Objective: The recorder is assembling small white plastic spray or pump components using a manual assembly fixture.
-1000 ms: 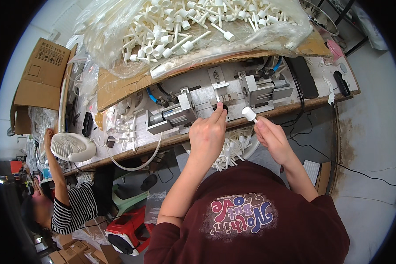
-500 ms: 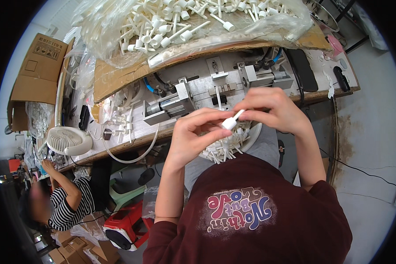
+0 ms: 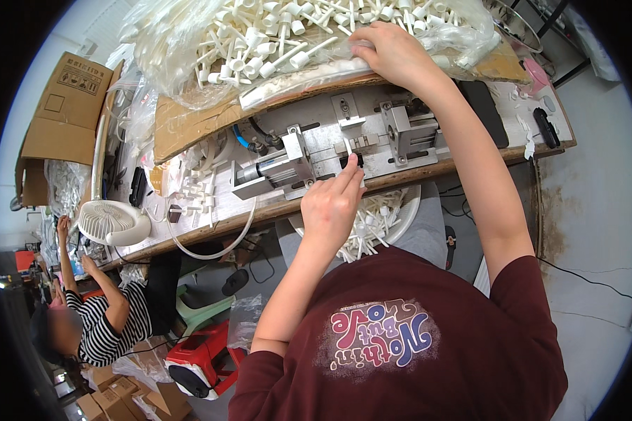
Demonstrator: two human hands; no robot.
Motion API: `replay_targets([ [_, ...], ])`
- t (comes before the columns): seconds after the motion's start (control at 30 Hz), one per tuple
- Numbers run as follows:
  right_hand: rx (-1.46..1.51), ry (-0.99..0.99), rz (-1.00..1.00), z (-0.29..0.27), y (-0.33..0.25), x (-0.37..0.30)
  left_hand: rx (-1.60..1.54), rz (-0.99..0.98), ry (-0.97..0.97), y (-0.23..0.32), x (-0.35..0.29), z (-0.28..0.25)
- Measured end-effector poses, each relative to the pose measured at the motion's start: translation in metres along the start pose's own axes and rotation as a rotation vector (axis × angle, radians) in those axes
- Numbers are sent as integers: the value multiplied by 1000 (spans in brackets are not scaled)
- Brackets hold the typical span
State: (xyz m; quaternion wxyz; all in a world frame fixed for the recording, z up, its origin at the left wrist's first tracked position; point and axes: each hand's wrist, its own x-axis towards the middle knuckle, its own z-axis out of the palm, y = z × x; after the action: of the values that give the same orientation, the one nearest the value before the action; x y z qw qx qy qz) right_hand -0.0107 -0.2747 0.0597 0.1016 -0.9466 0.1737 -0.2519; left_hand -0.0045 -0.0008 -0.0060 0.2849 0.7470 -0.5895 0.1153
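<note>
Our right hand (image 3: 390,50), curled, is nearer; a white cupped stick (image 3: 316,51) lies just left in the heap (image 3: 284,35), stem toward it. Our left hand's (image 3: 330,207) extended fingers are together; we cannot tell either grip.

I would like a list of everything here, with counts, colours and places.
Capped sticks: many, white, in bag and bowl
Bag: one, clear, top
Cardboard sheet: one, brown, under bag
Table: one, pale, across the middle
Clamps: two, silver, on table
Hose: one, white, looping off table
Fan: one, white, left table edge
Open box: one, brown, far left
Flat slab: one, black, right of clamps
Bowl: one, white, below table edge
Stools: two, green and red, lower left
Floor boxes: several, brown, bottom left
Co-worker: one, black-white striped shirt, left
Left hand: one, bare, fingertips between clamps
Right hand: one, bare, at bag's edge
</note>
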Motion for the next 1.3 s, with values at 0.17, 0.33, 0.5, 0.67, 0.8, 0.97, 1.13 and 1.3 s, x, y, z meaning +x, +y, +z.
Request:
replay_targets([
  [0.17,222,-45,-29,-8,-1,1,38,-20,28,-6,4,2],
  [0.33,529,-230,237,-13,5,13,10,-49,11,-4,5,3],
  [0.5,302,-244,50,-13,3,16,10,-36,24,-5,7,3],
  [0.67,371,96,-84,-29,-42,-27,-106,-115,8,-6,2,-18],
  [0.8,416,63,-228,-33,-73,-104,-223,-150,154,-10,14,-45],
  [0.97,220,8,-329,-4,-88,-168,-125,-55,370,-30,52,-65],
  [1.13,-6,-69,-313,13,-92,-174,55,-7,362,-51,107,-52],
  [1.3,-30,-50,-325,17,-95,-158,117,6,315,-75,150,-29],
])
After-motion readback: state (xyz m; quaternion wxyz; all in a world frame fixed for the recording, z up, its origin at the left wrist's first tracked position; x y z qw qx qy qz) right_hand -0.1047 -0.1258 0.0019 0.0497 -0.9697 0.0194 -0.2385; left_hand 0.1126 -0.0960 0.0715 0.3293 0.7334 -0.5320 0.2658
